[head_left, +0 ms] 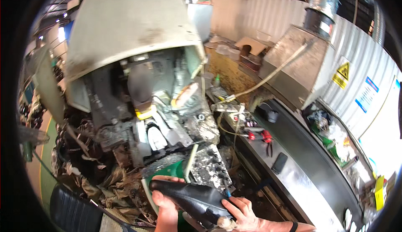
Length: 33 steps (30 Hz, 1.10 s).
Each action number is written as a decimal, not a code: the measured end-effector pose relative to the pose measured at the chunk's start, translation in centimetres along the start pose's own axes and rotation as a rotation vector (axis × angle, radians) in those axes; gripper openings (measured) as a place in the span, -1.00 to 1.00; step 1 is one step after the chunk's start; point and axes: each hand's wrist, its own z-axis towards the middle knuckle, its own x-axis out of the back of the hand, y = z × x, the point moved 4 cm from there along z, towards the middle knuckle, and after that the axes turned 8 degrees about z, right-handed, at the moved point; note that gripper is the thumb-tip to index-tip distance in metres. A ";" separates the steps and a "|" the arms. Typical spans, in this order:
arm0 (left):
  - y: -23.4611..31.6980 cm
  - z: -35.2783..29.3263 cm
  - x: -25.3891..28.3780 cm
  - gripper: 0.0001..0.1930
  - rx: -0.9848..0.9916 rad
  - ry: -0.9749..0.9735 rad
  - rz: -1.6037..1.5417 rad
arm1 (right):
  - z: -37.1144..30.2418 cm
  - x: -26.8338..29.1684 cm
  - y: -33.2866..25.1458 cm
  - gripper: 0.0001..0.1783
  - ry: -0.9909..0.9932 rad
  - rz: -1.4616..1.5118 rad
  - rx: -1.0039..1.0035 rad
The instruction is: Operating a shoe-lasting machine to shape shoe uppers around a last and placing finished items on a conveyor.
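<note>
A black shoe upper [188, 196], smooth with a finely ribbed patch, lies tilted across both hands at the lower middle. My left hand [166, 198] supports its narrow end, with the thumb in front and fingers behind. At the wider end, my right hand [242, 213] closes around it. A small blue piece [228, 193] shows at a right fingertip; I cannot tell what it is. Under the shoe upper is a green container [169, 171]. Beyond the hands stands a dusty machine with a grey rounded wheel [140, 83] and a yellow band [145, 113].
A big cream hood [130, 23] covers the machine. A pale bent tube [191, 161] rises just beyond the hands. On the right runs a dark conveyor belt [301, 148] with a metal edge, holding red-handled pliers [266, 138] and a dark case [279, 163]. A black seat [75, 209] stands lower left.
</note>
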 end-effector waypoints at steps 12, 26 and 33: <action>-15.0 -1.4 -13.2 -0.33 0.691 0.087 0.280 | -12.5 10.7 7.7 -0.41 0.314 0.330 -0.219; -40.6 -11.2 -27.0 -0.25 0.944 -0.293 0.076 | -32.8 11.9 16.3 -0.22 1.083 2.853 -1.158; -45.1 -16.2 -29.3 -0.42 1.531 -0.390 0.253 | -34.6 20.1 25.1 -0.02 0.943 1.357 -1.386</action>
